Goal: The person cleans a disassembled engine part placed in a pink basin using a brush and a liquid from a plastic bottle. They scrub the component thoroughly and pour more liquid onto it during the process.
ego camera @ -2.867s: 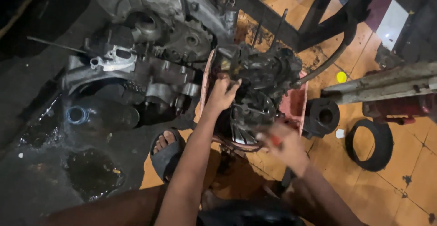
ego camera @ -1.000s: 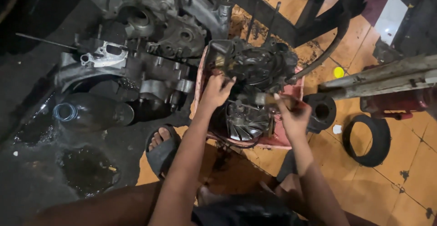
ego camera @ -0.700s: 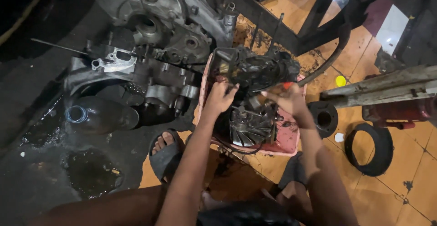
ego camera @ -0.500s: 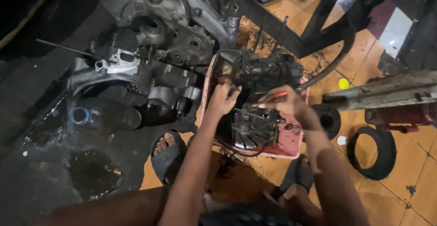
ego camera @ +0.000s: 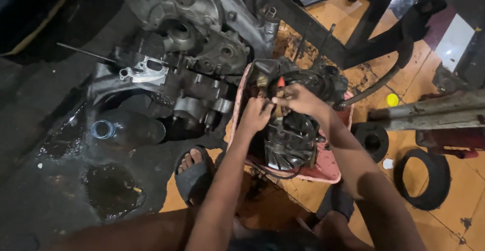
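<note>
Engine part (ego camera: 295, 130), dark, greasy and finned at its rounded lower end, sits in a pink tray (ego camera: 331, 167) on the orange tiled floor, and both hands meet at its upper end. Left hand (ego camera: 255, 114) is curled against the top of the part, fingers bent onto it; whether they clamp anything cannot be told. Right hand (ego camera: 298, 100), touching the left one, is closed around a tool with a red handle (ego camera: 280, 83) whose tip points down into the part right at the fingers. Just beyond the two hands a black hose (ego camera: 384, 79) curves away from the part toward a dark metal frame (ego camera: 313, 29). Out past the left hand lies a large grey engine casing (ego camera: 192, 34) on dark, oil-stained ground, with a clear bottle (ego camera: 121, 130) lying beside it. Below the left forearm a foot in a sandal (ego camera: 192, 172) rests on the floor. Out past the right forearm lie a black rubber ring (ego camera: 422, 180) and a small black round part (ego camera: 373, 141)
</note>
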